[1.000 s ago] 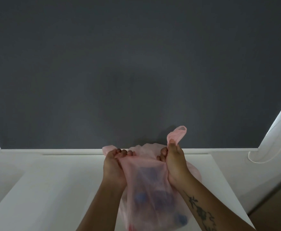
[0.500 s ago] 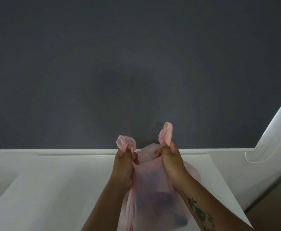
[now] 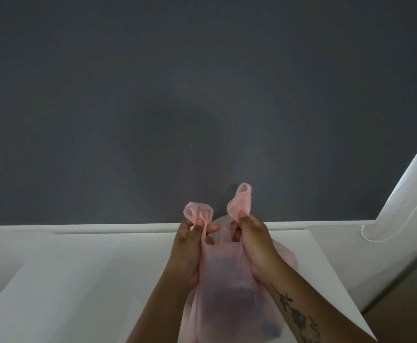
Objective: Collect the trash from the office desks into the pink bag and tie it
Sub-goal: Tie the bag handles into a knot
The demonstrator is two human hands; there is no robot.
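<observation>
A thin, see-through pink bag point(image 3: 224, 288) stands on the white desk point(image 3: 91, 280), with dark bluish shapes showing through its plastic. Its two handle loops stick up side by side, apart from each other. My left hand point(image 3: 190, 246) pinches the left handle point(image 3: 198, 211) just below its loop. The right handle point(image 3: 240, 203) rises higher, gripped at its base by my right hand point(image 3: 254, 241). What the dark shapes inside are cannot be made out.
A dark grey wall panel point(image 3: 202, 107) rises right behind the desk's back edge. A white window frame with a beaded blind cord point(image 3: 385, 219) slants up at the right. Brown floor point(image 3: 405, 305) shows beyond the desk's right edge.
Both hands have gathered the bag's top edges into two upright handle loops. The left loop came up out of my left fist, and both handles now stand more spread.
</observation>
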